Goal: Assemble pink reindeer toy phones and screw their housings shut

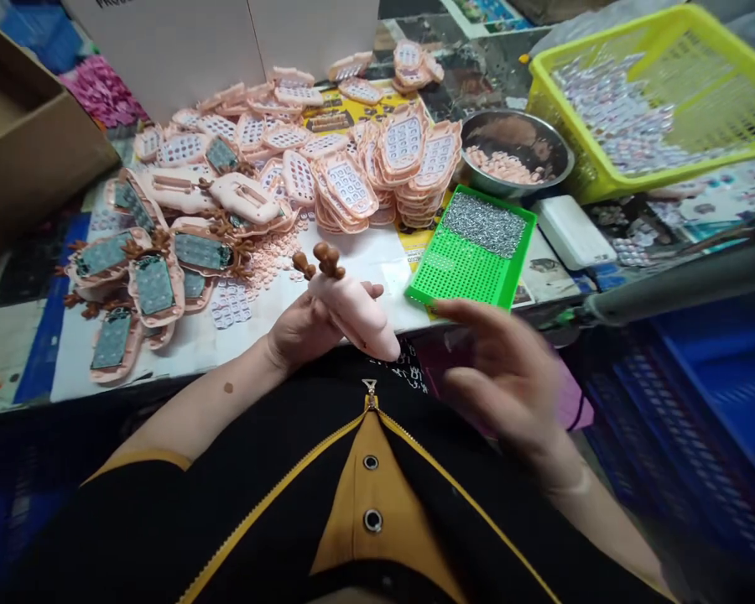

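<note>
My left hand (302, 327) is closed around a pale pink plastic toy shell (358, 310) with brown antlers, held above the table's front edge. My right hand (503, 361), blurred by motion, is apart from it on the right, thumb and forefinger spread with nothing visible between them. Its forefinger is close to the near edge of a green perforated tray (469, 275), whose far half bears a heap of small silvery metal pieces (486, 220). Similar shells with grey-green circuit boards (153, 283) lie in a group at the left.
Stacked pink shells with button sheets (346, 186) cover the table's middle. A metal bowl (570, 159) of small pink pieces and a yellow basket (635, 186) stand at right. A white box (575, 231) lies beside the tray; a cardboard box (31, 143) stands at left.
</note>
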{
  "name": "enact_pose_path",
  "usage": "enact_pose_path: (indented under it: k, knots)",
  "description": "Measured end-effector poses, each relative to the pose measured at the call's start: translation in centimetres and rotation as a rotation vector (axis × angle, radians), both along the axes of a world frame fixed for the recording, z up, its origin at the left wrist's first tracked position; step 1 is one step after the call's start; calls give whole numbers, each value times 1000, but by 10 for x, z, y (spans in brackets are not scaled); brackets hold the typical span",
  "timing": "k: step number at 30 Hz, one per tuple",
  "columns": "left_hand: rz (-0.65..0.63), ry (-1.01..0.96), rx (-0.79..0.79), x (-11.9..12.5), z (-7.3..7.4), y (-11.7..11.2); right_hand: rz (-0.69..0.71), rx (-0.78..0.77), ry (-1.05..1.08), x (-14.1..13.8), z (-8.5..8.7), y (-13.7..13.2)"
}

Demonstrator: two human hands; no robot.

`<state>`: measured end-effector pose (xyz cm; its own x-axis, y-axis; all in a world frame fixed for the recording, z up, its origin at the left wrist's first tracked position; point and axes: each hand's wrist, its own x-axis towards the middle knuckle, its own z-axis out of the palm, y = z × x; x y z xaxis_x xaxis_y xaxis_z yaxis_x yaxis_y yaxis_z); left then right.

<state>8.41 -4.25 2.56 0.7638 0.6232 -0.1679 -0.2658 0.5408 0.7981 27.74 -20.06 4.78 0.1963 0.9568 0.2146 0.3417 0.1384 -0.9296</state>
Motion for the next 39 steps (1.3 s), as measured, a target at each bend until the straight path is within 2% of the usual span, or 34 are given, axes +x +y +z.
enact_pose_path:
  k: [4,7,12,17,21,24,26,29,31,32,34,35,37,38,39]
  knots:
    - [131,14,36,-10,6,-10,265,-15,22,-30,-18,47]
    - [215,-4,132,-18,8,-12,272,-67,124,-44,-32,68]
    - [189,47,199,-29,10,-9,277,-157,267,-53,-47,73]
    - [104,41,243,-27,17,-11,207,-187,257,-54,-53,69]
    - [91,91,270,-35,21,-5,303,-196,165,-53,-57,75]
    - [93,229,370,-76,34,2,434,-192,98,-55,-57,84]
    - [29,383,463,-126,50,4,471,-222,74,-56,-56,89]
    - [-150,809,529,-216,73,-4,496,-284,36,-56,-56,93]
    - [9,1107,694,-267,80,-12,505,-299,-4,-57,-58,96]
    - [128,1211,747,-284,80,-15,500,-303,-22,-58,-59,97]
    - [411,1265,765,-297,69,-14,477,-304,-39,-60,-60,100]
    - [555,1232,766,-293,60,-9,471,-304,-43,-62,-60,100]
    - [807,1156,819,-270,38,7,481,-304,-54,-64,-59,101]
    - [891,1150,881,-253,27,17,494,-305,-60,-64,-59,100]
    - [893,1175,929,-235,18,27,504,-304,-66,-64,-58,99]
